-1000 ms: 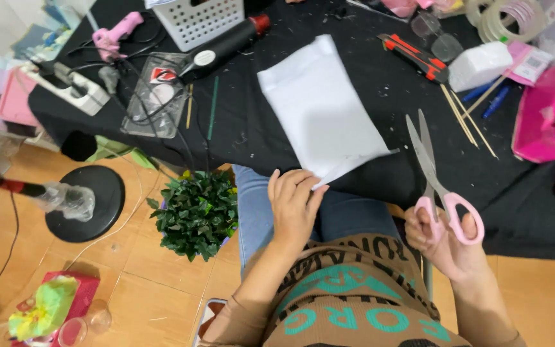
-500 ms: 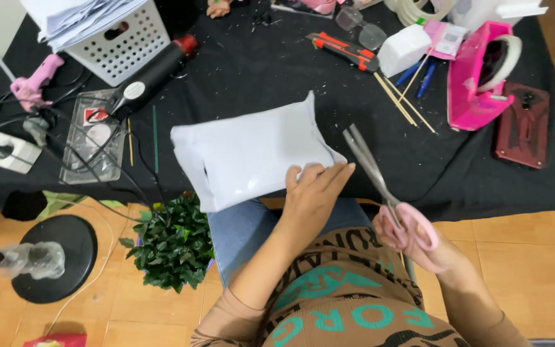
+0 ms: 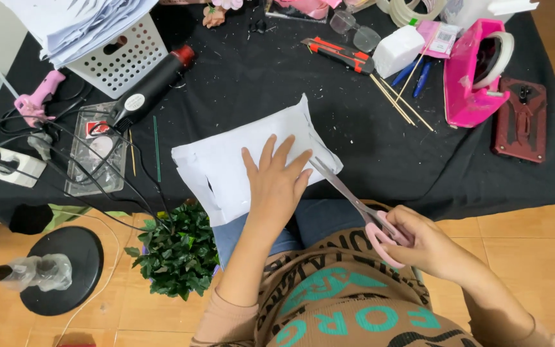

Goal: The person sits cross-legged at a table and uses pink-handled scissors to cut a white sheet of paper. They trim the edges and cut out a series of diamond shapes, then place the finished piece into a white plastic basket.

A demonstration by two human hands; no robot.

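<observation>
A desk (image 3: 380, 160) covered in black cloth fills the upper part of the view, with wooden floor (image 3: 521, 244) below it. On the near edge of the desk lies a white sheet of paper (image 3: 226, 167), its lower left part hanging over the edge. The left hand (image 3: 276, 183) lies flat on the sheet, fingers spread, pressing it down; its grip is open and clamps nothing. The right hand (image 3: 422, 243) is closed through the pink handles of a pair of scissors (image 3: 354, 199), the grip clamped on them, above the person's lap. The blades stand only slightly apart, and their tips reach the right edge of the sheet just beside the left fingertips.

On the left of the desk stands a white perforated basket (image 3: 120, 61) bearing a stack of papers, with a black heat gun (image 3: 149, 87) lying beside it and a pink glue gun (image 3: 36, 96) further left. On the right stand a pink tape dispenser (image 3: 473, 77) and a dark red phone case (image 3: 521, 122). Between them lie an orange utility knife (image 3: 338, 54) and thin wooden sticks (image 3: 399, 96). On the floor sits a green leafy plant (image 3: 175, 250).
</observation>
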